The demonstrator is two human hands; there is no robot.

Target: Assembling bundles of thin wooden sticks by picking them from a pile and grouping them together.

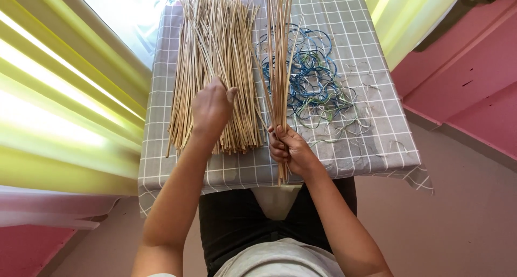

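A wide pile of thin pale straw sticks [215, 56] lies on a small table covered by a grey checked cloth [371, 142]. My left hand [211, 109] rests palm-down on the near part of that pile, fingers together. My right hand [288, 147] grips a narrow bundle of the same sticks [279, 50] near its lower end; the bundle rises upright and away over the table. To the right of the bundle lies a tangle of blue and green thread loops [315, 77].
Yellow-green curtains [64, 99] hang to the left of the table and at the upper right. A pink wall [468, 67] stands at the right, with pinkish floor below. My lap in dark clothing [237, 217] is under the table's near edge.
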